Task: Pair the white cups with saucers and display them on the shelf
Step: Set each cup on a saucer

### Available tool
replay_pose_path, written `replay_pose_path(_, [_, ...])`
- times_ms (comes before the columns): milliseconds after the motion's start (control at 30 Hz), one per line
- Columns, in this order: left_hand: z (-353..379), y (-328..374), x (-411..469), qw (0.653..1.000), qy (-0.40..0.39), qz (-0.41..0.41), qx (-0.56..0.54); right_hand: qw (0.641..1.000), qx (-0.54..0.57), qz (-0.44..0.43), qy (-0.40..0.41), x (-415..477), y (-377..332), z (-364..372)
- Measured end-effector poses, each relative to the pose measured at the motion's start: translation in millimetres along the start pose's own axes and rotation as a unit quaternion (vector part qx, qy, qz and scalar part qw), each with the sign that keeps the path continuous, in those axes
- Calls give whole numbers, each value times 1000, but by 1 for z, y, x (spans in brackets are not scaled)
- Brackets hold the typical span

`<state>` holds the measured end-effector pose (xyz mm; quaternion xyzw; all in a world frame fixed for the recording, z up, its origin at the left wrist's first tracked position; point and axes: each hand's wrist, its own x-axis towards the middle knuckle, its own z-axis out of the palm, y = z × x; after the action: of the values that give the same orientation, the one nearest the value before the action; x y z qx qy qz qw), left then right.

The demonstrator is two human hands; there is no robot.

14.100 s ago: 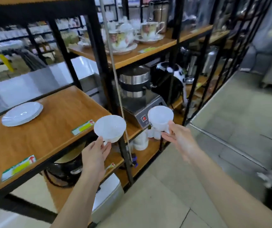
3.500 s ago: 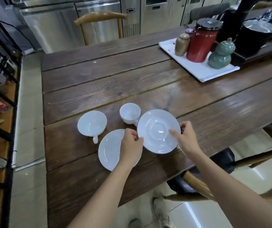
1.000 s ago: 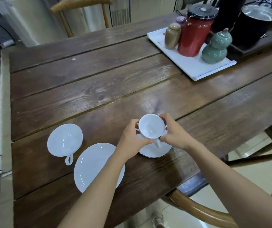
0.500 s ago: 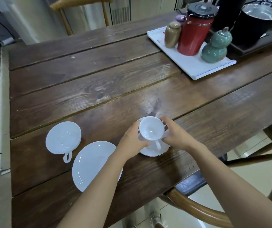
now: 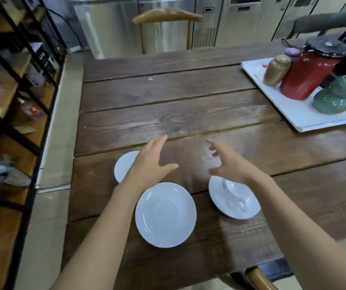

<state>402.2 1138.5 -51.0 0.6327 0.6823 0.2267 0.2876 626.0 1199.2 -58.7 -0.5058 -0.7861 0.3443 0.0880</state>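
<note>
One white cup [image 5: 231, 194] stands on a white saucer [image 5: 249, 212] near the front edge of the dark wooden table [image 5: 168, 101], its handle toward me. A second white saucer [image 5: 165, 214] lies bare to its left. The other white cup [image 5: 124, 166] sits further left, partly hidden behind my left wrist. My left hand [image 5: 151, 164] hovers open above the table between that cup and the bare saucer. My right hand [image 5: 228, 164] is open too, fingers spread, just above and behind the paired cup, holding nothing.
A white tray [image 5: 301, 114] at the right carries a red canister [image 5: 308, 74], a brown jar [image 5: 276, 70] and a green gourd-shaped pot [image 5: 337, 95]. A black-framed wooden shelf [image 5: 15, 97] stands at the left across a strip of floor. A wooden chair [image 5: 165, 15] stands behind the table.
Both hands have let go of the cup on the saucer and lifted away, open. The view has swung left, bringing the shelf into sight.
</note>
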Motion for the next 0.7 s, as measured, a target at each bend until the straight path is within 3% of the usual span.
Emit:
replay_pose_path(167, [-25,-59,-25,994,86,-67,-19,997,15,-34,-68,34,-32,57])
replay_pose_path(400, [-25,-115,-47,978,56,-171,-105,992,33,-55,-113,60,-64,110])
replay_pose_path(600, [-14,-134,-49,970,3,-159,-182,982,127,-103,-90,66,-82,126])
replay_pose_path(700, [-10,-131,-46,967,28,-145,-206,981,151,-110,-59,61,-89,128])
